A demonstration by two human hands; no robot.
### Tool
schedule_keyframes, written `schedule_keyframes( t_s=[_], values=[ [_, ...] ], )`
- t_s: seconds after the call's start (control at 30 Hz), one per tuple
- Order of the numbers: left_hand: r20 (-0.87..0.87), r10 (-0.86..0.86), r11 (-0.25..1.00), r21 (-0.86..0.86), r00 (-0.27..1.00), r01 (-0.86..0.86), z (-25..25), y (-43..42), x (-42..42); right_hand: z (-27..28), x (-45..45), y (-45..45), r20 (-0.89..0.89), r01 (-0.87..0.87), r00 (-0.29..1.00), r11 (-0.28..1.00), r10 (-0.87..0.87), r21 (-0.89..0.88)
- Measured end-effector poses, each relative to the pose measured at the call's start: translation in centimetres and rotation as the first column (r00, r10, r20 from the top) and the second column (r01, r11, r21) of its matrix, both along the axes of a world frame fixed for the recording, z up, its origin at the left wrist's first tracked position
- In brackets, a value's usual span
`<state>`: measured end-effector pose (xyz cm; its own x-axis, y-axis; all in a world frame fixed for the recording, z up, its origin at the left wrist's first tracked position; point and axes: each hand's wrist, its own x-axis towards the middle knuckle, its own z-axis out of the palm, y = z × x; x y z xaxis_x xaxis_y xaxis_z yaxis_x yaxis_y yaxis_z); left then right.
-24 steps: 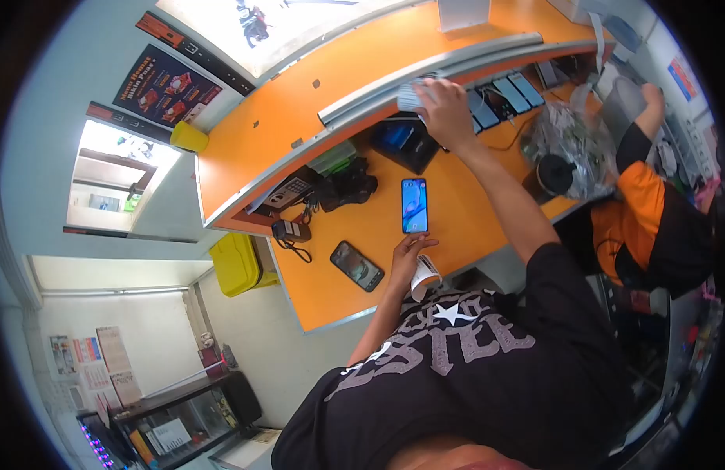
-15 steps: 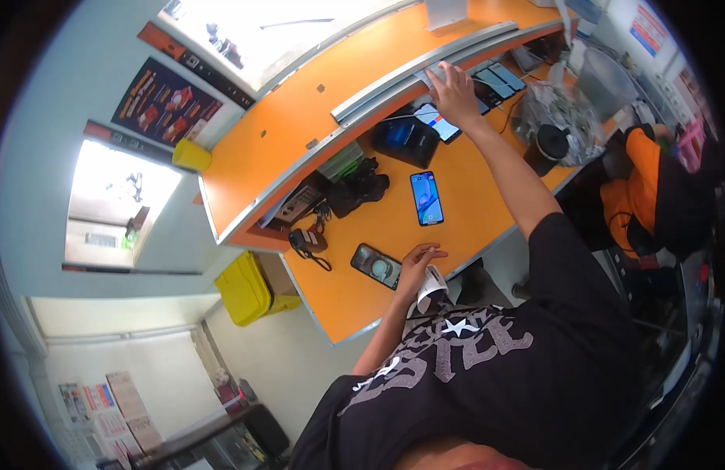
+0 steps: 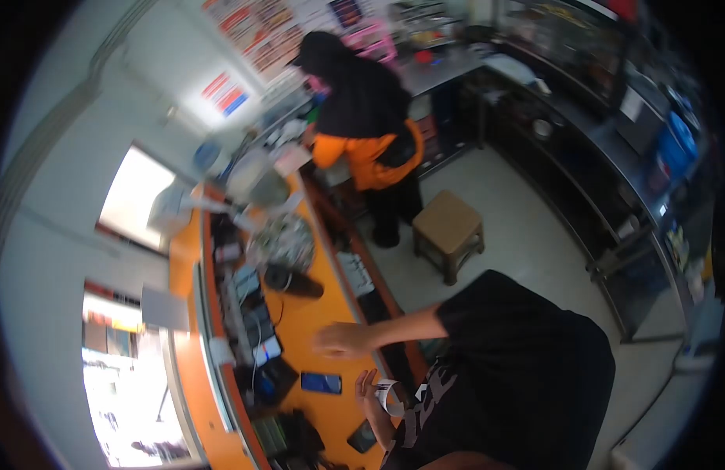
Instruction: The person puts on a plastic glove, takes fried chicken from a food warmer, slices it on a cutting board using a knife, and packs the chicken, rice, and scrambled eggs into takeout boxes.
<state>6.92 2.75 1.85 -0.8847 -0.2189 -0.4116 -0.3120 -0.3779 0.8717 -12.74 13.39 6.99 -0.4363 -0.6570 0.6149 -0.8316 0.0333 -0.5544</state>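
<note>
My right hand (image 3: 343,341) is over the orange desk (image 3: 343,403), smeared by motion, so its fingers cannot be made out. Below it a phone with a blue screen (image 3: 321,383) lies flat on the desk. Close to my body, my left hand (image 3: 368,389) has its fingers raised and apart. A white ring-like thing (image 3: 391,398) sits between this hand and my shirt; whether the hand touches it is unclear. Near my left forearm lies a second, dark phone (image 3: 362,437), partly hidden.
Beyond my right hand stand a dark tumbler (image 3: 293,282) and a clear plastic bag (image 3: 282,241). Phones and cables (image 3: 249,298) line the desk's left side. A co-worker in black and orange (image 3: 362,133) stands farther off, near a brown stool (image 3: 448,218).
The view has swung right, bringing the co-worker and stool into sight. My right hand has come away from the shelf edge, back over the desk. My left hand stays close to my body.
</note>
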Motion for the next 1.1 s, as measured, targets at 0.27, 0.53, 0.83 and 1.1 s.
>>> schedule_keyframes(
  t_s=[0.27,0.53,0.83,1.1],
  values=[
    [-0.124,-0.752,0.635,-0.397,0.647,0.662,1.1,22.3,-14.0,-8.0,10.1,37.8,0.996,0.164,0.035,0.984,-0.082,0.075],
    [-0.431,-0.880,0.429,-0.544,0.199,0.721,3.6,56.8,-17.6,-4.1,14.2,58.5,0.957,0.971,0.018,0.231,-0.291,0.052],
    [-0.153,-0.980,-0.130,0.024,-0.125,0.991,7.0,72.2,-14.8,4.7,17.3,72.2,0.768,0.893,0.036,-0.324,-0.639,-0.311],
    [-0.438,-0.892,0.021,-0.281,-0.109,0.959,5.1,81.3,-20.9,3.1,13.7,79.6,0.813,0.813,-0.079,-0.509,-0.576,-0.282]
  ],
)
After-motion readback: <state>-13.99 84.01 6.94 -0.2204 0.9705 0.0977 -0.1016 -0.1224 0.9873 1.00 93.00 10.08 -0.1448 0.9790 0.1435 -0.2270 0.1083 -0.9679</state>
